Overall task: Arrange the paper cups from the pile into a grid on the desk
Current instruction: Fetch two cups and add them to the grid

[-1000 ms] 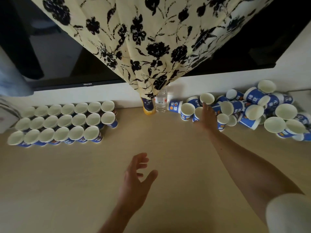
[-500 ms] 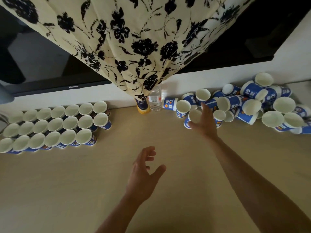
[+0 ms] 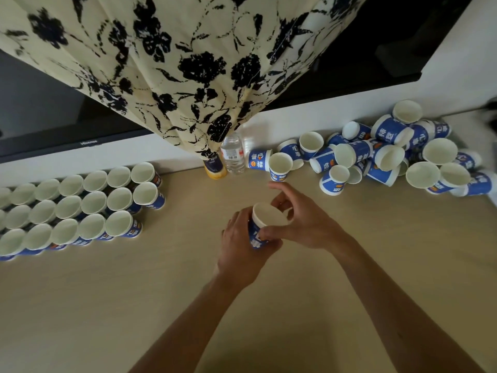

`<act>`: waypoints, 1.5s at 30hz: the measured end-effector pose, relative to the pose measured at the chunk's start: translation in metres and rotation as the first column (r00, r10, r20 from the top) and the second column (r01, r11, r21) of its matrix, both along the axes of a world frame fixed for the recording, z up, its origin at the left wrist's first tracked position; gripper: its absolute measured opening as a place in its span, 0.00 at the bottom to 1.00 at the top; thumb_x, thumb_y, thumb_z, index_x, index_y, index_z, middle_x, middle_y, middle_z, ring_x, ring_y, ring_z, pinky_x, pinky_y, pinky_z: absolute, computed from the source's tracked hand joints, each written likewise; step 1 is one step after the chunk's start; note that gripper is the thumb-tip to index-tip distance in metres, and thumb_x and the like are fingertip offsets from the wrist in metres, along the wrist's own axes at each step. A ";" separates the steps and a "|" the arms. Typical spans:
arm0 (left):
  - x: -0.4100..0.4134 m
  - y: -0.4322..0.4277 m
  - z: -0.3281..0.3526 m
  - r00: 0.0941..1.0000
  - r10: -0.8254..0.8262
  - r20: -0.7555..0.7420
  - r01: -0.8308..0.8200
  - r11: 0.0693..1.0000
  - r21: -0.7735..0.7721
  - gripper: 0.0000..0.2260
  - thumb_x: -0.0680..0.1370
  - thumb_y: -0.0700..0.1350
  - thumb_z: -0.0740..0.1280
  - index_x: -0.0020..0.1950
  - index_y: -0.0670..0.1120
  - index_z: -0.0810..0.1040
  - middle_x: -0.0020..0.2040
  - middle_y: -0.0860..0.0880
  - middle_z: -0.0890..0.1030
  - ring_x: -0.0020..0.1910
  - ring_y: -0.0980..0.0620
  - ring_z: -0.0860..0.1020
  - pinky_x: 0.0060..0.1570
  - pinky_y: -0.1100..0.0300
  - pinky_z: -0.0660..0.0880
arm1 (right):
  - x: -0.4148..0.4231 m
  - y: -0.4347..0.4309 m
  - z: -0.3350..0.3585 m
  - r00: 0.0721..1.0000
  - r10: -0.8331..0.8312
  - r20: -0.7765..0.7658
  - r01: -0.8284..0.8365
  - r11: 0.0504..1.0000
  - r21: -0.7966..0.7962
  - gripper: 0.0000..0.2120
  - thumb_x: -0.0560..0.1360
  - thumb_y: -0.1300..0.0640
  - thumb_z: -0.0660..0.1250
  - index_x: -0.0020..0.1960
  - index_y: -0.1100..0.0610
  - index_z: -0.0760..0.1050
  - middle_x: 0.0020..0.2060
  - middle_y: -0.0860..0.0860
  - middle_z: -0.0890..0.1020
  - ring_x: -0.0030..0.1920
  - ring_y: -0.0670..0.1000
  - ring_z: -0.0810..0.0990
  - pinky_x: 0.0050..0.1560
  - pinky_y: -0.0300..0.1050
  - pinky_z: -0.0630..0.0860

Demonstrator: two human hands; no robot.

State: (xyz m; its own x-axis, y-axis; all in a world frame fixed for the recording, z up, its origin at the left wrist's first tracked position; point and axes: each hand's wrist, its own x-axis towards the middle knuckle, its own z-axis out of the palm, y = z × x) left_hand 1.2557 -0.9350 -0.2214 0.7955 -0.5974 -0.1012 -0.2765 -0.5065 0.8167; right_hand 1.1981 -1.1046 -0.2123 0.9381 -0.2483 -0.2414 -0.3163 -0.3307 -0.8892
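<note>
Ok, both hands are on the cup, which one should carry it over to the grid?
Left, probably. The left hand grips the cup by its wall, on the side facing the grid; the right hand only pinches its rim and would have to reach across.

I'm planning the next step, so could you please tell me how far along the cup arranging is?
Done: three rows of upright cups form the grid on the left of the desk. In hand: the left hand and right hand hold one paper cup mid-desk. Left: a large pile of tumbled cups at the right, so much remains.
</note>
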 end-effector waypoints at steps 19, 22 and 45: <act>0.020 0.046 0.003 0.970 0.230 -0.081 -0.236 0.969 -0.076 0.29 0.66 0.43 0.82 0.62 0.56 0.74 0.54 0.59 0.81 0.53 0.64 0.79 0.47 0.72 0.76 | 0.126 -0.083 -0.127 0.946 -0.306 -0.104 0.125 0.646 -0.753 0.43 0.64 0.44 0.79 0.71 0.59 0.63 0.69 0.60 0.70 0.69 0.61 0.70 0.60 0.56 0.72; 0.023 0.061 0.003 0.959 0.271 -0.082 -0.278 0.957 -0.085 0.28 0.66 0.43 0.82 0.61 0.56 0.75 0.54 0.58 0.82 0.53 0.63 0.79 0.46 0.70 0.77 | 0.124 -0.078 -0.139 0.944 -0.322 -0.071 0.153 0.617 -0.772 0.40 0.67 0.45 0.77 0.71 0.59 0.65 0.71 0.62 0.70 0.71 0.62 0.70 0.64 0.59 0.72; 0.038 0.208 -0.001 0.859 0.473 -0.197 -0.498 0.862 -0.099 0.25 0.65 0.41 0.81 0.57 0.55 0.76 0.48 0.68 0.80 0.46 0.64 0.80 0.39 0.73 0.74 | 0.081 0.173 -0.083 0.951 -0.303 0.054 0.305 0.952 -0.028 0.30 0.64 0.60 0.79 0.61 0.48 0.71 0.56 0.46 0.79 0.53 0.46 0.78 0.46 0.21 0.68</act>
